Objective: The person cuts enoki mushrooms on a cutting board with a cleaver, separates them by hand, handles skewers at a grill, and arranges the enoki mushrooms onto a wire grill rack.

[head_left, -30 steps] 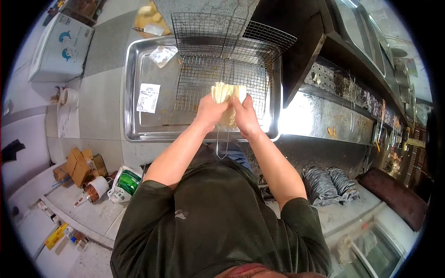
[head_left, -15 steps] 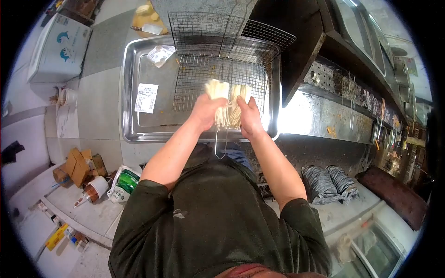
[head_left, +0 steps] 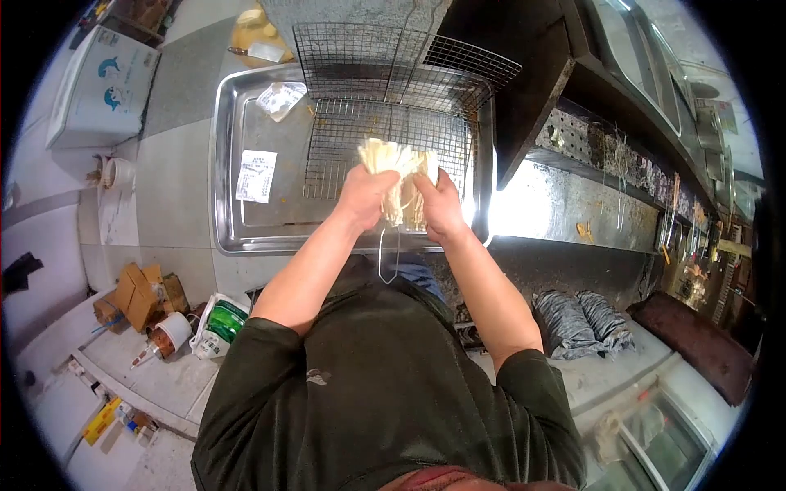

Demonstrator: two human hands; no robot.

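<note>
My left hand [head_left: 366,196] is closed around a pale bunch of enoki mushrooms [head_left: 382,157], thumb across the stems. My right hand [head_left: 442,208] grips a second part of the enoki close beside it, thumb on top. The tops of the two parts meet, and whether they are still joined lower down I cannot tell. Both hands are above an opened wire grill basket [head_left: 337,135], whose thin handle [head_left: 381,266] points toward my body. The basket's other mesh half [head_left: 340,49] is folded back at the far side. My fingers underneath are hidden by the mushrooms.
A large metal tray [head_left: 223,164] lies under the basket, with a printed slip [head_left: 256,176] and a crumpled labelled wrapper [head_left: 281,99] in it. A round board [head_left: 254,34] with a knife is beyond. Right of the tray stands a metal-sided counter [head_left: 573,200].
The enoki in my left hand has fanned out toward the right, narrowing the gap between the two parts. My hands stay in nearly the same place.
</note>
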